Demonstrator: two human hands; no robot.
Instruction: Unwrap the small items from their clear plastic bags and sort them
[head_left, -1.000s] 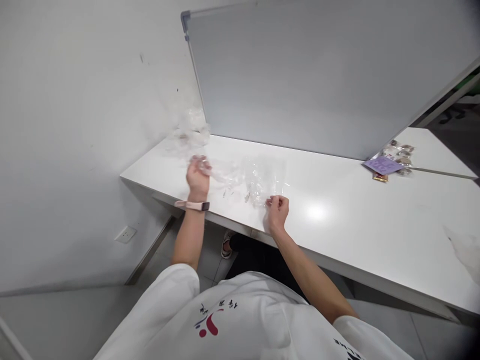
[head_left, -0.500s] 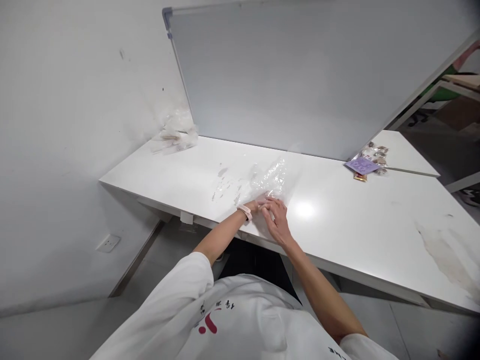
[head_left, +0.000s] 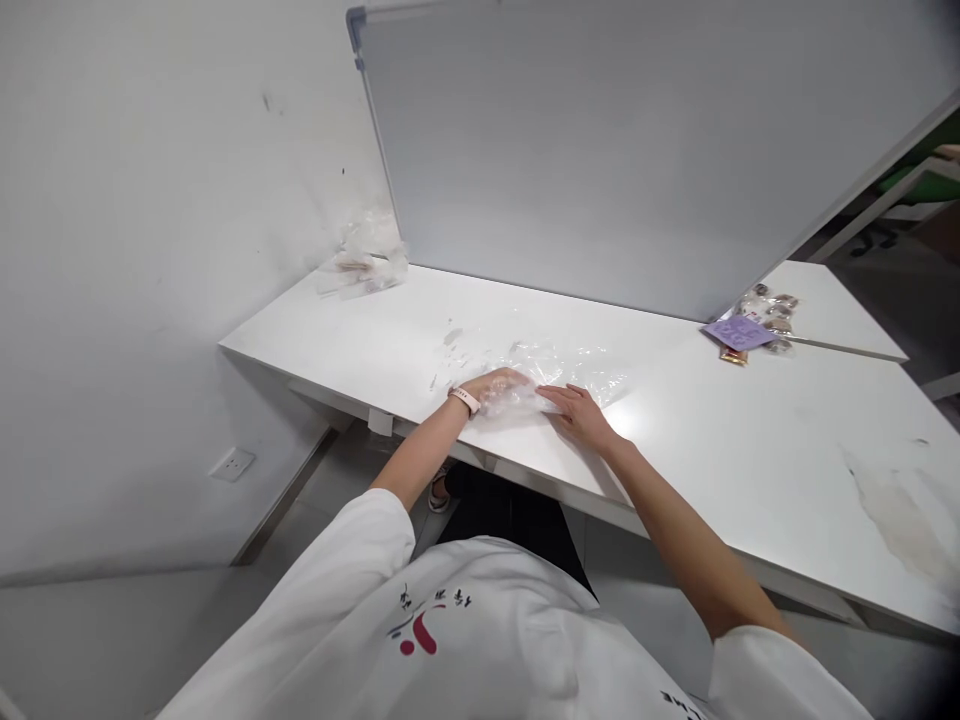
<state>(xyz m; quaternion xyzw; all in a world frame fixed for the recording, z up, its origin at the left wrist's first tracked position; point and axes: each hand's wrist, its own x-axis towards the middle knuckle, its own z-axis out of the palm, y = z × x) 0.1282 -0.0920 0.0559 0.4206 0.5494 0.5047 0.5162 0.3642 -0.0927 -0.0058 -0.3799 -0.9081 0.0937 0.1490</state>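
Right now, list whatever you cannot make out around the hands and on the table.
- Head view: the left hand lies partly under the clear plastic bag; its fingers blur through the film.
- Bag edges: too transparent against the white table.
- Small packets by the purple card: too small to identify.
- Plastic heap in the corner: contents unclear.

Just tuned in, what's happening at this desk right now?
A person in a white shirt is pressing a clear plastic bag flat on the white desk. The left hand lies on or partly under the near end of the bag, and the right hand rests flat on it beside the left. More crumpled clear plastic sits in the far left corner, and a purple card with small packets lies by the whiteboard.
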